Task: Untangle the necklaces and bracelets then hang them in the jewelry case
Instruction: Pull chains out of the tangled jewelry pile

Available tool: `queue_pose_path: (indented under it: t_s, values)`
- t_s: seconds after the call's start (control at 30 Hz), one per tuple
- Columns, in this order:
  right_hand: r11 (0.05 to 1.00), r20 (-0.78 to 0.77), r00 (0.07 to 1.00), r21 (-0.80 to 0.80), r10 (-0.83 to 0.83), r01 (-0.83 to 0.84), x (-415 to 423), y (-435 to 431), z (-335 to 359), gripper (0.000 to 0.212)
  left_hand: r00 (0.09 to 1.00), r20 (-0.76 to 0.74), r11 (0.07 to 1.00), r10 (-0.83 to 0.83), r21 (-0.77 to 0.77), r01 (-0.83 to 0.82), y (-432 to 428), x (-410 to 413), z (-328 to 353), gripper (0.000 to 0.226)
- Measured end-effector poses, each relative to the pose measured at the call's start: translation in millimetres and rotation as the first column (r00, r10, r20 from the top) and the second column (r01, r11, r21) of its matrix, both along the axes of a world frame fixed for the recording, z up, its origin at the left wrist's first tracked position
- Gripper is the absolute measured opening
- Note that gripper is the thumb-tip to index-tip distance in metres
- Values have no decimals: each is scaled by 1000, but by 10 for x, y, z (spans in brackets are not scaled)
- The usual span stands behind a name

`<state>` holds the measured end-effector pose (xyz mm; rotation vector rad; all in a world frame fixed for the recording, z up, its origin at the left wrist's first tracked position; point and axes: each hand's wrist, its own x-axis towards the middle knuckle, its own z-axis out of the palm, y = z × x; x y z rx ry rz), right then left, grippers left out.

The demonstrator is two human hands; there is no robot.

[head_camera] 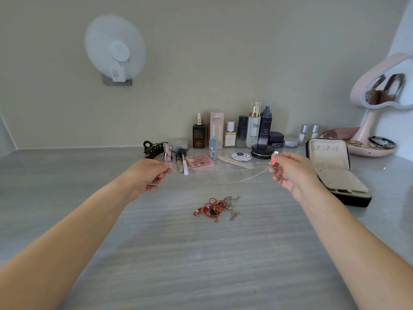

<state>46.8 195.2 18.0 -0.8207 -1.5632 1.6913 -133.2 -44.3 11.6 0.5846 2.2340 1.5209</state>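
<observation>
A thin silver necklace (225,170) is stretched in the air between my two hands, above the grey table. My left hand (149,173) pinches its left end, with a short piece dangling below the fingers. My right hand (288,170) pinches the right end, where a small red and white pendant shows at the fingertips; a second strand sags below the taut one. A tangled heap of red cords and silver chains (216,207) lies on the table below, between my arms. The black jewelry case (335,168) stands open at the right, beige inside, nothing hanging in it.
Cosmetic bottles, jars and a box (243,130) line the back wall. A pink eyeshadow palette (199,161), brushes, a nail file and a black hair claw (154,148) lie in front of them. A pink heart mirror on a tray (380,97) stands far right. A fan (115,50) hangs on the wall.
</observation>
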Motion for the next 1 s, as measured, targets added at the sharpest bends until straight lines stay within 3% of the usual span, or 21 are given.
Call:
queue_pose_path:
  t_s: [0.43,0.57,0.67,0.83,1.0]
  values:
    - [999,-21,1000,-33,-13,12,15,30,-16,14,999,-37,999,32,7,-31,-47,-147,-59,26]
    - [1000,25,1000,-6,-16,16,-2,78,-56,16,989,-147,995,-29,-99,14,-94,-171,-71,25]
    - [996,148,988,84,-29,16,-18,125,-140,16,960,-268,980,-77,-195,24,-115,-189,-125,29]
    - [969,255,966,245,-40,-24,-18,141,-233,7,868,-482,876,-121,-463,-135,-91,-227,-278,34]
    - [940,390,913,340,-117,-24,-37,213,-321,10,800,-589,809,-114,-523,-269,-88,-251,-373,13]
